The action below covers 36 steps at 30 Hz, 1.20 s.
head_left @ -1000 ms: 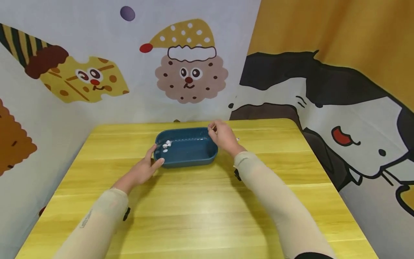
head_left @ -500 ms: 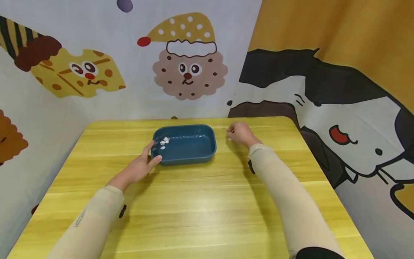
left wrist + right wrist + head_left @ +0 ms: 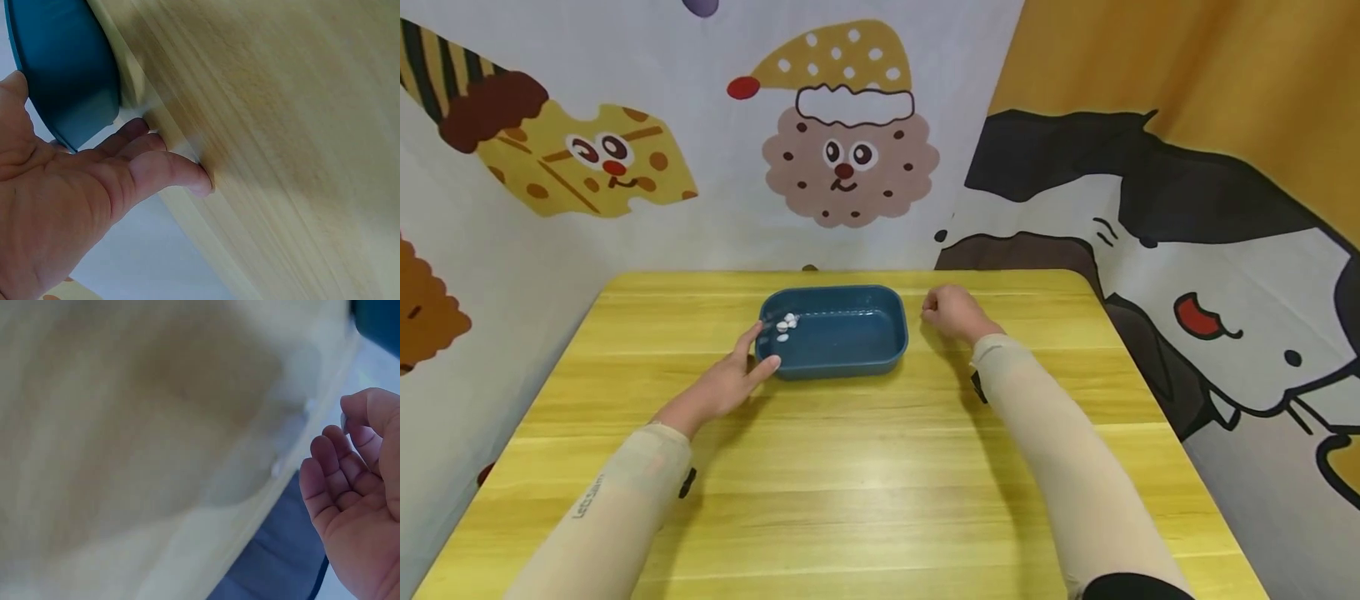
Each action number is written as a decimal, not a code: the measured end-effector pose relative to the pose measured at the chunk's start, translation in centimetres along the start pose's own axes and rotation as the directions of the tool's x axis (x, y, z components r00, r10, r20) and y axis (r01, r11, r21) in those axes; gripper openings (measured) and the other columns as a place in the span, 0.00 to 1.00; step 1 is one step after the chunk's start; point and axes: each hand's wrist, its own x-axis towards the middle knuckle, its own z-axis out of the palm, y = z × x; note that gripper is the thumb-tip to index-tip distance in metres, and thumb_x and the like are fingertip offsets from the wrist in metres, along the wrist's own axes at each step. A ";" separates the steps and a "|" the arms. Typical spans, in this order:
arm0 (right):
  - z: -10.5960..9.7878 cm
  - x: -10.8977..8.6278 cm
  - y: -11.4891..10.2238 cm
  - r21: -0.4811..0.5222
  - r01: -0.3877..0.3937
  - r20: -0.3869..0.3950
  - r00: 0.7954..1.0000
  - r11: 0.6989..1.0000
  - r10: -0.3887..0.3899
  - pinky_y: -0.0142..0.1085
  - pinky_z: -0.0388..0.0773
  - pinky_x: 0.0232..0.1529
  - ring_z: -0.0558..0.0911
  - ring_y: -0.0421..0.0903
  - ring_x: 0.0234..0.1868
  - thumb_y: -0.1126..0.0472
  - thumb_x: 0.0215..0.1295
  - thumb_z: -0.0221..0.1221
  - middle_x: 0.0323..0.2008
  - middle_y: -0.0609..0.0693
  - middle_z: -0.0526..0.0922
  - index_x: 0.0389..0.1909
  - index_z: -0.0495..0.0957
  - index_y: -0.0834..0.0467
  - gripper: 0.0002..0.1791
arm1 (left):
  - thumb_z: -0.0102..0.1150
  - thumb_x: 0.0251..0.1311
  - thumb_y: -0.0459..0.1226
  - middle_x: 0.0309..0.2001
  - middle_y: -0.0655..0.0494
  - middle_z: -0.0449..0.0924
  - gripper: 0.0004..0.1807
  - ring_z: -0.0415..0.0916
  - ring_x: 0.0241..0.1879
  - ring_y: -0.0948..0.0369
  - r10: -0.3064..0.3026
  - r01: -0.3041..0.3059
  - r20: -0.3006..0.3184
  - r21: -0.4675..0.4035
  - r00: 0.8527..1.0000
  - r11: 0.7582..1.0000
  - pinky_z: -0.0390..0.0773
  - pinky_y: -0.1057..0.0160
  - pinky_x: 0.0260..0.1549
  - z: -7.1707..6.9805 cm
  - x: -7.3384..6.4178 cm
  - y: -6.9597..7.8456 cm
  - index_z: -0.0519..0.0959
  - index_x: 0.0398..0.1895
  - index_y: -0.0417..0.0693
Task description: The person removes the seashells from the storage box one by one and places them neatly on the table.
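A blue-green rectangular tray (image 3: 842,369) lies on the table, with several small white pebble-like pieces (image 3: 787,323) at its left end. My left hand (image 3: 724,385) touches the tray's left end, fingers and thumb spread around the front corner. Just right of the tray is my right hand (image 3: 958,312), low over the table. In the right wrist view its thumb and index finger pinch a small pale piece (image 3: 343,422), mostly hidden; the other fingers are loosely bent. Two blurred white pieces (image 3: 277,467) lie near the table edge beyond it.
The yellow wood-grain table (image 3: 857,475) reaches back to a cartoon-printed wall cloth (image 3: 850,167). At the right hangs a cloth with a large cartoon animal (image 3: 1210,292).
My right hand has moved from above the tray's right end to the table at its right and now pinches a small piece. The left hand stays at the tray.
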 end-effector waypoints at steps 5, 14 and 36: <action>-2.5 -0.5 2.3 0.024 -0.052 -0.050 0.997 0.998 0.053 0.44 0.76 0.44 0.77 0.50 0.39 0.56 0.69 0.54 0.44 0.54 0.82 0.48 0.81 0.57 0.14 | 0.32 0.66 0.71 0.67 0.29 0.67 0.51 0.71 0.64 0.38 0.000 0.000 0.007 -0.001 1.000 1.000 0.64 0.35 0.64 -0.2 -0.1 0.2 0.25 0.79 0.60; -5.0 -2.9 7.1 0.021 -0.107 -0.014 0.994 0.994 0.108 0.44 0.75 0.40 0.77 0.50 0.37 0.57 0.70 0.55 0.48 0.58 0.84 0.48 0.83 0.60 0.14 | 0.32 0.67 0.70 0.54 0.39 0.80 0.50 0.82 0.37 0.56 0.011 -0.011 0.014 0.012 1.000 1.000 0.71 0.39 0.59 -0.4 -0.1 0.2 0.24 0.79 0.59; -2.2 -1.9 6.1 -0.055 -0.041 0.053 0.998 0.998 0.044 0.44 0.76 0.42 0.77 0.50 0.40 0.55 0.69 0.58 0.46 0.54 0.83 0.42 0.84 0.54 0.10 | 0.31 0.66 0.71 0.69 0.28 0.64 0.50 0.68 0.66 0.36 0.010 -0.010 0.006 -0.009 1.000 1.000 0.65 0.34 0.63 -0.1 -0.3 0.3 0.25 0.79 0.60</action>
